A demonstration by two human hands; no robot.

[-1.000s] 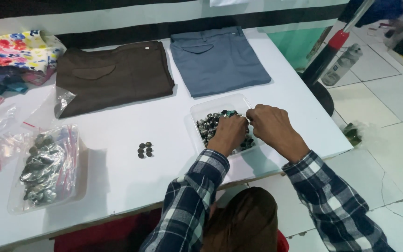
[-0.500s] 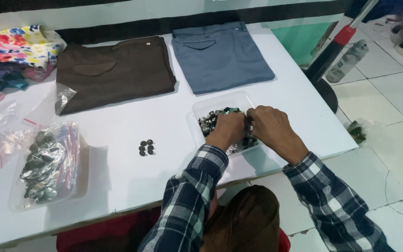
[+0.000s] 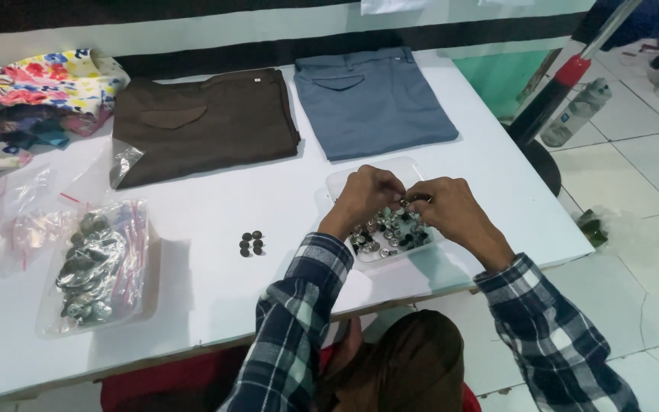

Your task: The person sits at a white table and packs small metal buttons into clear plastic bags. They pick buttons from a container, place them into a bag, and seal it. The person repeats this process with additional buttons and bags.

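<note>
Head view shows the left hand and right hand meeting over the clear tray of buttons, fingers pinched narrow, probably on one button, so that it drops back if it slips.

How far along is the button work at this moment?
Done, it seems: a small cluster of dark buttons lies set out on the white table. In hand: left hand and right hand pinch a small piece together above the clear tray. Left: many metal pieces in that tray, plus a full bag.
</note>
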